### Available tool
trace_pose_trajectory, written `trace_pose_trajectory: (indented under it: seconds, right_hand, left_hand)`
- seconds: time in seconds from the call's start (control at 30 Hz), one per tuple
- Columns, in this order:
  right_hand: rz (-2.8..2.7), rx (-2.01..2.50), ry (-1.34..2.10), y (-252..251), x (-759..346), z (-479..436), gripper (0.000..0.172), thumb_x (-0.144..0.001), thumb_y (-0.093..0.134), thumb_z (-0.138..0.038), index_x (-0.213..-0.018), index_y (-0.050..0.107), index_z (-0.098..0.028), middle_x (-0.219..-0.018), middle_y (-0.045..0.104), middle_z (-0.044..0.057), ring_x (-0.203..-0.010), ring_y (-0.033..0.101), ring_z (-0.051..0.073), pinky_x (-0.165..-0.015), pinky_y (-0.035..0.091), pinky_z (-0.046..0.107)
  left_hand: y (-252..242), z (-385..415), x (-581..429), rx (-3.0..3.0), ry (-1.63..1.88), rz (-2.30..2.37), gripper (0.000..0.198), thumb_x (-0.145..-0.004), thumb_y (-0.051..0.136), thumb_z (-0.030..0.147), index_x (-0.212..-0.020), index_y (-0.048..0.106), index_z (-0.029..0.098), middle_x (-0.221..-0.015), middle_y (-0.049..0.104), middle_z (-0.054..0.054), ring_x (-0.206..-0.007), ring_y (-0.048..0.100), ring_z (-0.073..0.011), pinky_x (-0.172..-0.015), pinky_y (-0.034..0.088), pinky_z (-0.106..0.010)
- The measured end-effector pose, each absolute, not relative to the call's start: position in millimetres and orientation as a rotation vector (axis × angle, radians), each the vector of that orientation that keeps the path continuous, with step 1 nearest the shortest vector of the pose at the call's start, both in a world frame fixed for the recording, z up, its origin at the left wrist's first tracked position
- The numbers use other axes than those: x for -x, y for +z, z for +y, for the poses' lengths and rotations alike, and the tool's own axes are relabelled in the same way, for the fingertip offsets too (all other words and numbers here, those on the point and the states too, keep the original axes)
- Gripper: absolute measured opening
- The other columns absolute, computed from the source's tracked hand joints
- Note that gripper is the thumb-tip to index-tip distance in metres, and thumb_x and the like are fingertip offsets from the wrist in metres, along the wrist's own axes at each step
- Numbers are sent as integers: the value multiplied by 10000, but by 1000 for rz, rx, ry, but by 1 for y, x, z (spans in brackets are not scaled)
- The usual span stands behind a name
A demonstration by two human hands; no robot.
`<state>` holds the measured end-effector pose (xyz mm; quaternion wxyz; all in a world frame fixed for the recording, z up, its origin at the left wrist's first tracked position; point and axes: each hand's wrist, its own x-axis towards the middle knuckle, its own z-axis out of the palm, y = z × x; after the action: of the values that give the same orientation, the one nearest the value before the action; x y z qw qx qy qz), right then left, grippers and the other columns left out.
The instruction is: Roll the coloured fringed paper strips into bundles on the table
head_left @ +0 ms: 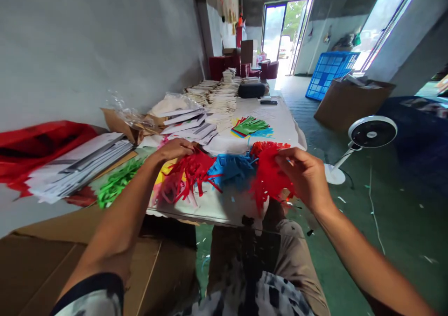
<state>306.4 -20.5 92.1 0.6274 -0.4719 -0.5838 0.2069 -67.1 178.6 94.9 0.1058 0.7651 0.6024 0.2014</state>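
At the table's near edge, my left hand [177,149] is closed on a bunch of red fringe [196,169] cut into thin strips. In my right hand [304,169], thumb and fingers pinch another piece of red fringe [268,171], which hangs down and is slightly blurred. Blue fringe [233,169] lies between the two hands. Pink fringe [171,190] and a yellow piece [159,178] are below my left hand, and orange-red fringe [261,146] sits behind the right-hand piece. Farther up the table lies a small stack of green fringed pieces [252,125] over other colours.
Green fringe [119,180] and stacked white printed sheets [84,166] are at the left. Bundles of cream pieces [222,96] line the wall side, with a black case [251,90] and a phone-like object [269,102] nearby. A fan [371,134] stands on the floor at right.
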Motion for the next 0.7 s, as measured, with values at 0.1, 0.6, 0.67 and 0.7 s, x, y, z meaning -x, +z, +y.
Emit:
trace_pose_trajectory:
  seconds: [0.1,0.6,0.67,0.7]
  right_hand:
    - [-1352,1082,438,84,-302,-15,95,-873,746,-340,-867,777,-250,-782,742,1,-629,615,130,-546,500,260]
    - [-1475,1102,516,64,-293,-22,161,-920,729,-413,-928,773,-258,-998,809,41,-852,740,194,-700,582,314]
    - [-1469,1118,527,59,-294,-22,158,-927,713,-402,-935,774,-256,-1002,808,39,-817,730,183,-682,573,309]
    - [-1466,1127,533,57,-294,-22,153,-930,703,-391,-938,774,-256,-1005,808,38,-800,723,177,-675,569,307]
  left_hand:
    - [96,155,44,-2235,655,1783,346,-754,726,529,-656,727,197,-680,713,-36,-779,667,-250,-706,455,-306]
    - [73,34,-94,-1746,1156,783,155,-842,818,310,-969,790,225,-959,811,-27,-886,753,-176,-792,609,-287]
    - [68,33,-96,-1750,1160,774,213,-838,834,320,-1023,782,230,-945,804,-24,-855,749,-169,-755,607,-274]
    - [67,32,-98,-1754,1173,772,267,-835,843,324,-1076,770,236,-945,801,-21,-856,751,-168,-755,607,-271]
